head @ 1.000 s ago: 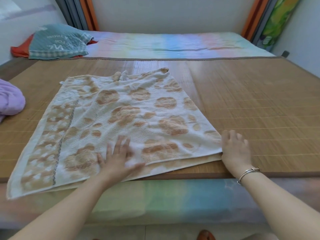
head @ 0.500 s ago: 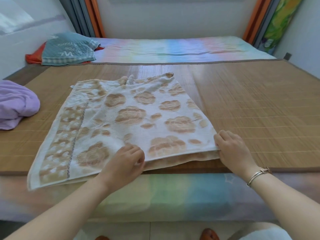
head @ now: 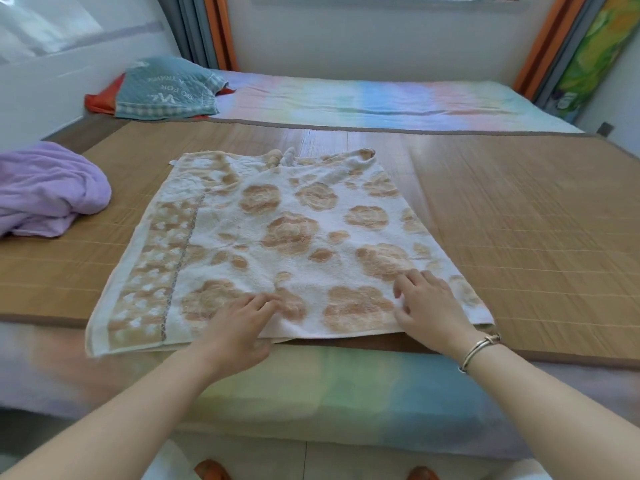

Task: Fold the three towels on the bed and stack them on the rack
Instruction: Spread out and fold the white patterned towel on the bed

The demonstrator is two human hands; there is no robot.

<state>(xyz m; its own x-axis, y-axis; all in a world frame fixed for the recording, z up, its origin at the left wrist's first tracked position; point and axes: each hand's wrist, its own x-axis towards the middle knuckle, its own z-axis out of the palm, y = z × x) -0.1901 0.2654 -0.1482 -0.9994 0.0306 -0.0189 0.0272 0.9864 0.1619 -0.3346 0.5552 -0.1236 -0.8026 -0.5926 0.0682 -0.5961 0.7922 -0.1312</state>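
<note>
A white towel with orange flower print (head: 284, 237) lies folded in half on the bamboo mat (head: 526, 216), its near edge at the mat's front border. My left hand (head: 239, 323) rests flat on the towel's near edge, left of centre, fingers slightly spread. My right hand (head: 429, 306) lies palm down on the near right part of the towel, fingers apart. A crumpled purple towel (head: 48, 188) sits at the left on the mat. A teal towel with white lettering (head: 166, 90) lies at the back left over something red.
The bed's rainbow-coloured sheet (head: 381, 102) stretches behind the mat and hangs over the front edge (head: 346, 386). Curtains (head: 207, 29) hang at the back left and right. Tiled floor and shoe tips show at the bottom. No rack is in view.
My right hand moved from the towel's right edge onto its top surface. My left hand opened from a curled grip and flattened on the near edge. The view tilted down slightly.
</note>
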